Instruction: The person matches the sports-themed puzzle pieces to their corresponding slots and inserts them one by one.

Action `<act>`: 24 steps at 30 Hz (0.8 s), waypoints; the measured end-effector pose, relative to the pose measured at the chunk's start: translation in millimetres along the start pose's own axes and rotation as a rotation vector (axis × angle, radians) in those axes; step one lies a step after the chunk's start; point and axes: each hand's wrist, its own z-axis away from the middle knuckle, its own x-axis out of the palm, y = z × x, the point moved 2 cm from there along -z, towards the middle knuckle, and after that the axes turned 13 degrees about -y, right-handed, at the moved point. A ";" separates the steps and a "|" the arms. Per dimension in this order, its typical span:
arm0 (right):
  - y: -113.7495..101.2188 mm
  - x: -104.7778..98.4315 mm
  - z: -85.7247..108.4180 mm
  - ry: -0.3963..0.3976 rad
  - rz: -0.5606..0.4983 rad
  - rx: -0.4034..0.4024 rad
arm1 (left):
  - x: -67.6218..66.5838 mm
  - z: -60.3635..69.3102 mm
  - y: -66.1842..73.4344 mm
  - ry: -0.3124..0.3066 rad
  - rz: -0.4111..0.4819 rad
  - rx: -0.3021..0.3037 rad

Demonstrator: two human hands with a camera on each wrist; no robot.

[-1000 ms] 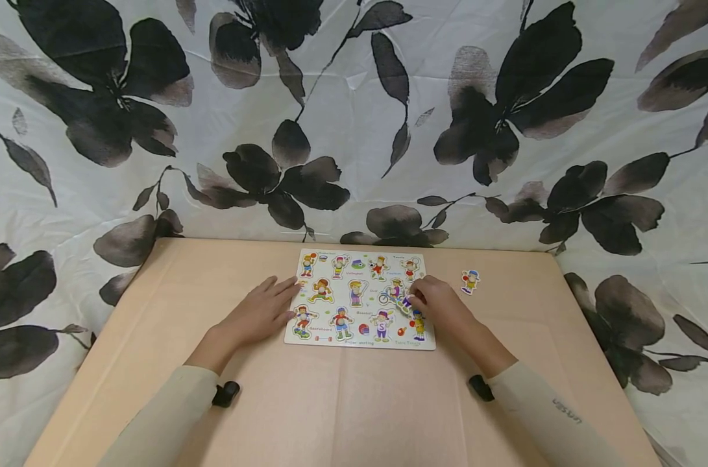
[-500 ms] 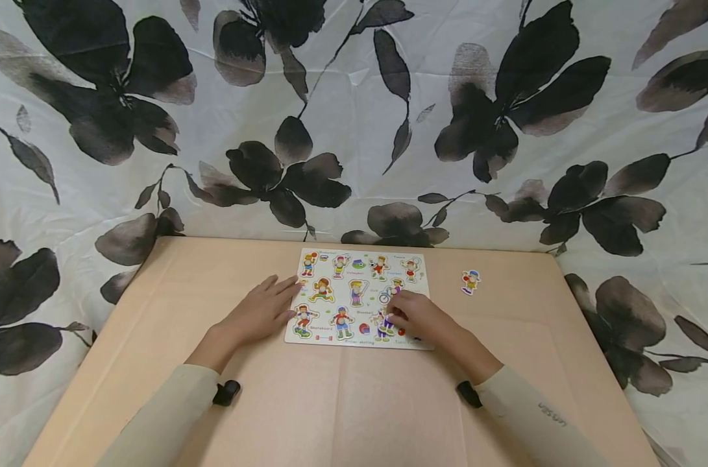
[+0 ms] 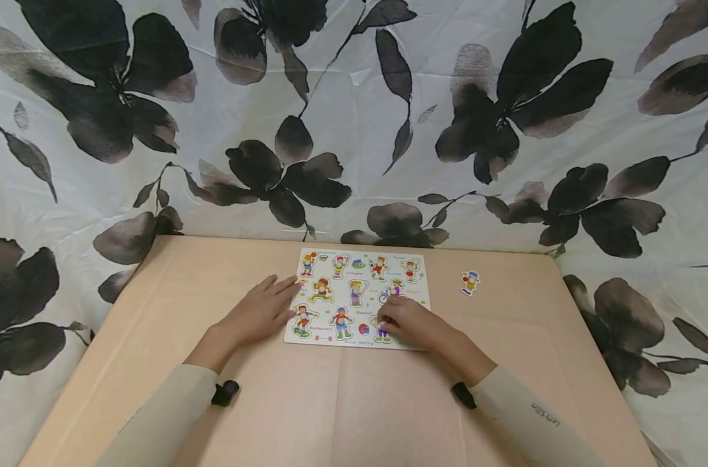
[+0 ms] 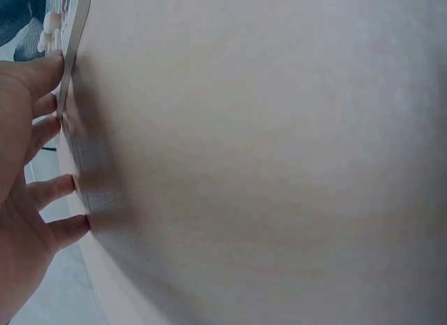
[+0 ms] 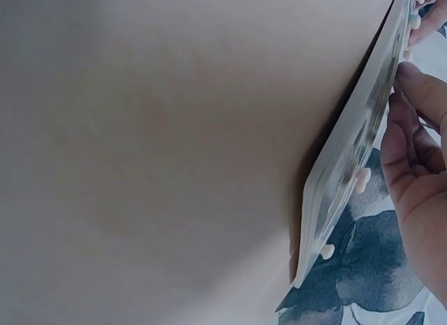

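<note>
A white wooden peg puzzle board [image 3: 354,346] with several cartoon sports figures lies near the far edge of the table. My left hand [image 3: 260,310] rests at its left edge, fingers extended and touching the rim. Over the lower right of the board, my right hand [image 3: 412,322] has its fingers curled and pinches a small puzzle piece [image 3: 381,335] at the bottom-row figure in purple. The fingers cover most of that piece. In the right wrist view, thumb and fingertips [image 5: 408,70] meet just above the board, among small pale knobs [image 5: 362,179].
One loose puzzle piece [image 3: 470,283], a figure in a blue cap, lies on the table right of the board. The light brown table [image 3: 354,415] ends just beyond the board, where a white cloth with dark flowers [image 3: 354,130] hangs.
My right hand has moved left and slightly toward me with the piece, from the board's right side to the purple bottom-row figure. My left hand has stayed in place.
</note>
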 end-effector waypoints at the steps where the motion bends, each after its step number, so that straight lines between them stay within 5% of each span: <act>1: 0.7 -0.2 -0.5 0.002 0.005 -0.005 | -0.2 -0.3 0.2 -0.002 0.000 -0.003; 8: 4.8 -2.9 -5.3 0.015 0.008 -0.033 | -1.1 -3.3 1.0 -0.002 -0.010 -0.011; 24: 34.1 -14.9 4.3 0.048 -0.066 0.057 | -1.1 -10.5 3.4 0.020 -0.009 -0.025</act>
